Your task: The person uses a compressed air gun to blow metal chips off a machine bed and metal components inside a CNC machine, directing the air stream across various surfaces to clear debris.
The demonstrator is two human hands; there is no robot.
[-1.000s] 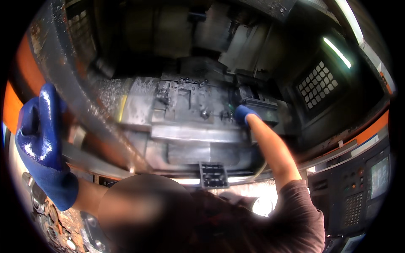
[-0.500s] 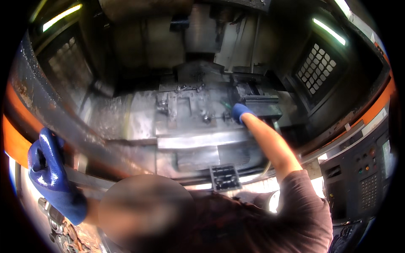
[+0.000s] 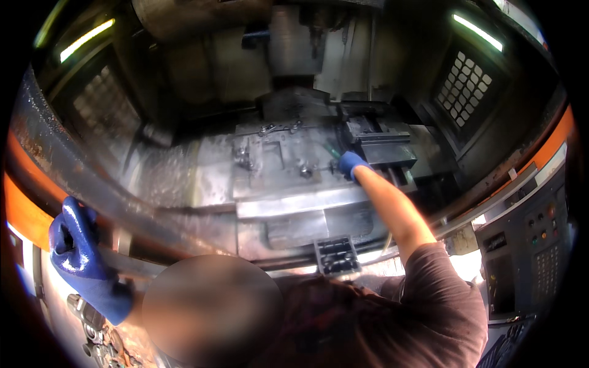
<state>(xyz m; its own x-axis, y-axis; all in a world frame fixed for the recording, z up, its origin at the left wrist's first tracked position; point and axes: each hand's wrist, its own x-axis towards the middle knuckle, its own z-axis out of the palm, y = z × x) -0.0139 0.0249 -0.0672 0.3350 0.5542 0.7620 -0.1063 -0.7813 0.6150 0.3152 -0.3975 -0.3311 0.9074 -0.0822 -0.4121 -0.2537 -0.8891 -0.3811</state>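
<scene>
We see a thin green stick-like tool (image 3: 332,150) over the right part of a broad grey metal plate (image 3: 267,178); blur hides its far tip. Our right hand (image 3: 351,164), in a blue glove, has its fingers closed around the near end. Just right of them sits a dark, blocky metal vise (image 3: 388,152), and a small dark metal clamp (image 3: 306,170) stands on the plate to the left. Our left hand (image 3: 76,239), in a glossy blue coated glove, is well apart, near the orange machine frame (image 3: 29,211); its fingers are bent, and we cannot tell whether they hold anything.
</scene>
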